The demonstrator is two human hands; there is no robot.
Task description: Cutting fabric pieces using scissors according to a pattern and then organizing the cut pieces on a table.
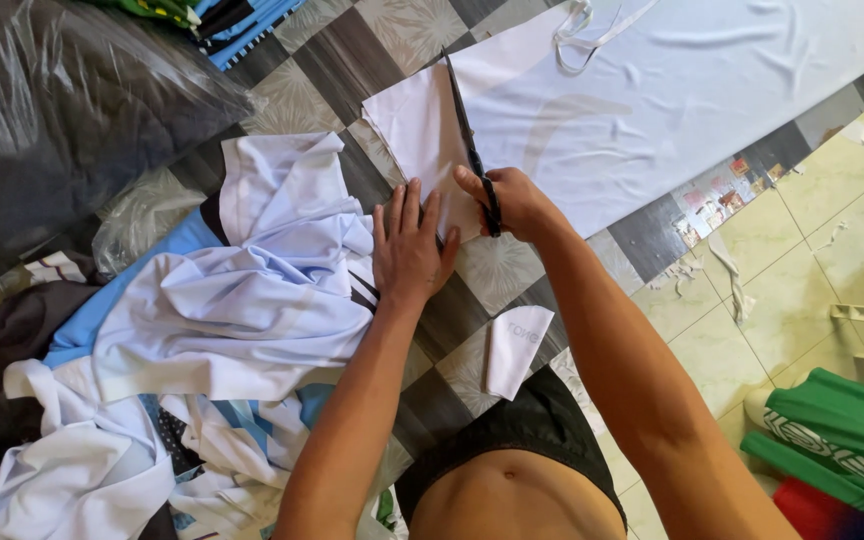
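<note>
My right hand is closed through the handles of a pair of black scissors; the blades point away from me and run along the edge of a white fabric sheet, which lies spread across the patterned floor mat; my left hand lies open and flat, fingers spread, pressing down the near corner of that sheet just beside the scissors; it grips nothing. Left of that hand sits a crumpled heap of white and light-blue garments, touching my wrist; more of them spill toward the lower left. A small cut white fabric piece lies on the mat between my forearms; a thin white strip curls on the far part of the sheet. At the upper left is a dark bundle wrapped in clear plastic; to the right the mat ends at pale floor tiles, strewn with white scraps, and folded green cloth rests at the lower right corner.
</note>
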